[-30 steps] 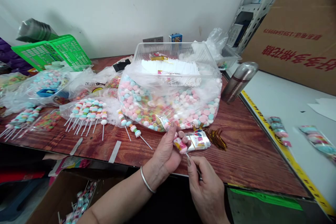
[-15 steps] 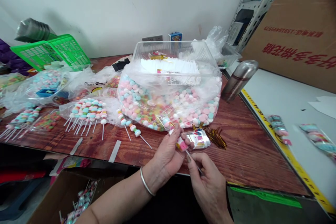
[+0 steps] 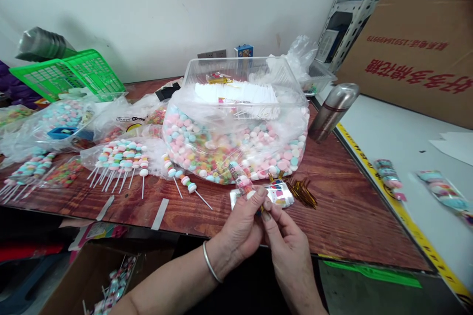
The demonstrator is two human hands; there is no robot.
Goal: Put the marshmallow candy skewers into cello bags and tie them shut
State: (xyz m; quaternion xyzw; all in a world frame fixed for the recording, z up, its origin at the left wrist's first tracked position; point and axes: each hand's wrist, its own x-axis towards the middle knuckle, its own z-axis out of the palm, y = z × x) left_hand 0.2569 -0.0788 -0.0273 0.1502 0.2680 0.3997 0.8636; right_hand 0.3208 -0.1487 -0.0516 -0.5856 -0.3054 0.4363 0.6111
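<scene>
My left hand (image 3: 242, 224), with a silver bangle at the wrist, is closed around a marshmallow skewer (image 3: 241, 178) in a clear printed wrapper. The skewer's top points up and away, and its lower end is hidden by my fingers. At that lower end my right hand (image 3: 290, 243) is closed, its thumb and fingertips pressed together against the left fingers. Just beyond lie a stack of printed wrappers (image 3: 283, 194) and a bunch of gold twist ties (image 3: 303, 192). Two unwrapped marshmallow skewers (image 3: 191, 187) rest to the left.
A clear bin (image 3: 244, 61) holding white sticks stands behind a big bag of marshmallows (image 3: 271, 150). More skewers (image 3: 121, 155) lie on plastic at the left. A steel flask (image 3: 334, 110) stands at the right. A carton (image 3: 64, 280) with wrapped skewers sits below the table edge.
My right hand has moved up from the bare stick to the wrapper's lower end beside my left fingers. The wrapped skewer now stands further out above my left hand.
</scene>
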